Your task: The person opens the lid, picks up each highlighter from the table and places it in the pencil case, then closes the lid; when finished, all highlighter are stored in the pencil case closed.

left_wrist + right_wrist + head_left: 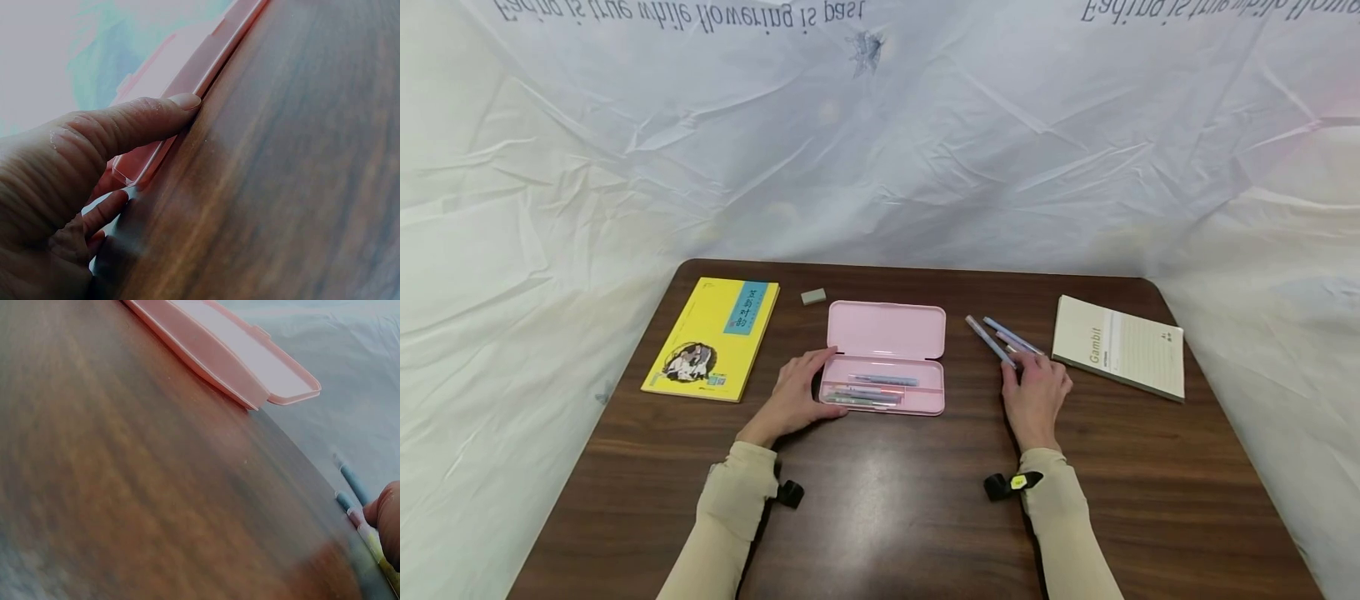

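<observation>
A pink pencil case (886, 329) lies with its lid folded back, and several pens (880, 381) rest in its tray. My left hand (792, 398) grips the case's left end, thumb along the front wall and fingers round the far corner. In the left wrist view the thumb (150, 122) presses against the case's side (206, 65). My right hand (1036, 400) is at a small group of loose pens (1018, 342) right of the case. Its thumb and forefinger pinch the near end of the leftmost pen (987, 338); in the right wrist view only part of the thumb (389, 519) shows.
A yellow book (715, 342) lies at the table's left, with a grey eraser (813, 296) near the back edge. On the right is a cream notebook (1120, 346), close to the loose pens. White sheeting (880, 167) hangs behind the dark wooden table (880, 517).
</observation>
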Available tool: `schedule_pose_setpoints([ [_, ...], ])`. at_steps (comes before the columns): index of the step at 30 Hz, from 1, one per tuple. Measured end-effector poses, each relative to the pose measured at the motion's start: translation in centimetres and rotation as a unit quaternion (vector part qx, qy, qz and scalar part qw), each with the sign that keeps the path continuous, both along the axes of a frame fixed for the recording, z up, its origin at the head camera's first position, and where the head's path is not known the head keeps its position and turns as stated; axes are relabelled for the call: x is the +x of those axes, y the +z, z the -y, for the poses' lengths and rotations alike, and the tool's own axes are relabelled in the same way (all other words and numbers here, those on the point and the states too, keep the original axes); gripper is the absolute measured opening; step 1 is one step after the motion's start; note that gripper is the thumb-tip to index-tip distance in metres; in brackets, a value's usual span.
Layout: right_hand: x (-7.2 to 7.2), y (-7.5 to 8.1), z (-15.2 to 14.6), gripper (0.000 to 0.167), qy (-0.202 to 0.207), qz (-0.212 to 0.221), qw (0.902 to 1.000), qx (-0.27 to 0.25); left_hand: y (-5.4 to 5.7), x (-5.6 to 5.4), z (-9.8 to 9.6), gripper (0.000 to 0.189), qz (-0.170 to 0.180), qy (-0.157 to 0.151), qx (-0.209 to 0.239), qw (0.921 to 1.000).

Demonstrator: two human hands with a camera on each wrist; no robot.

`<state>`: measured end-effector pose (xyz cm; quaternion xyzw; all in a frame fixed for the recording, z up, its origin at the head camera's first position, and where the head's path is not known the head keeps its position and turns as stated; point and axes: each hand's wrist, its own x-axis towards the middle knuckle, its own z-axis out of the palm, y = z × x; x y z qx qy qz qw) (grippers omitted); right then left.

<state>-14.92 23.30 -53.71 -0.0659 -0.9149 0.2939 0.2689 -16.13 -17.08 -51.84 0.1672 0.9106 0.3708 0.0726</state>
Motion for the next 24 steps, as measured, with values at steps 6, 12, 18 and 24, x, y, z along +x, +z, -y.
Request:
schedule_pose_setpoints([
  [6,-0.1,0.2,0.5,0.019,0.024,-0.039,0.9984,-0.035,-0.1,0.0,0.1,0.104,-0.002,0.001,-0.003,1.0],
  [12,-0.3,-0.1,1.6,0.016,0.069,-0.104,0.991,-0.049,0.0,0.0,0.1,0.103,-0.002,0.0,-0.001,1.0],
  [18,-0.4,-0.2,3.9,0.015,0.115,-0.125,0.9844,-0.046,0.1,0.0,0.1,0.104,0.002,0.001,0.0,1.0],
  [24,-0.1,0.1,7.0,0.016,0.163,-0.11,0.9797,-0.04,-0.1,0.0,0.0,0.104,-0.002,0.002,-0.001,1.0],
])
